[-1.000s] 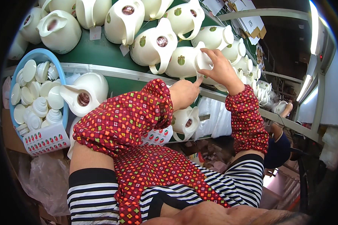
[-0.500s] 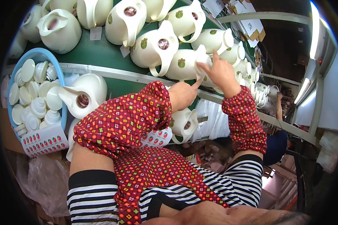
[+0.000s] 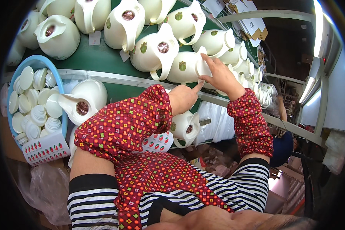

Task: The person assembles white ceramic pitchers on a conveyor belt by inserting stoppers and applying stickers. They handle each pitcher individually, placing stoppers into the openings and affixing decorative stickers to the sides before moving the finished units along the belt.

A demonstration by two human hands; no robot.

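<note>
A cream thermos jug [image 3: 184, 68] with a green emblem stands in a row on the green bench. Its round white lid [image 3: 202, 64] faces right. My right hand [image 3: 221, 76] is closed on this lid, forefinger along its upper edge and thumb low. Below the jug, my left hand [image 3: 183, 99] has its forefinger stretched toward the lid's lower edge. Its other fingers curl in, and what they hold, if anything, is hidden. Just under my left hand is another open-mouthed jug [image 3: 186, 127].
More jugs [image 3: 155, 50] crowd the green bench [image 3: 89, 61]. At the left stands a blue basin [image 3: 63, 82] of white lids, with a sticker sheet [image 3: 46, 148] at its front. An open jug [image 3: 89, 97] sits beside it. Another person's arm [image 3: 282, 109] shows far right.
My right hand's raised forefinger has come down onto the lid, and the hand has shifted slightly left. My left hand stays almost in place. The view has shifted slightly.
</note>
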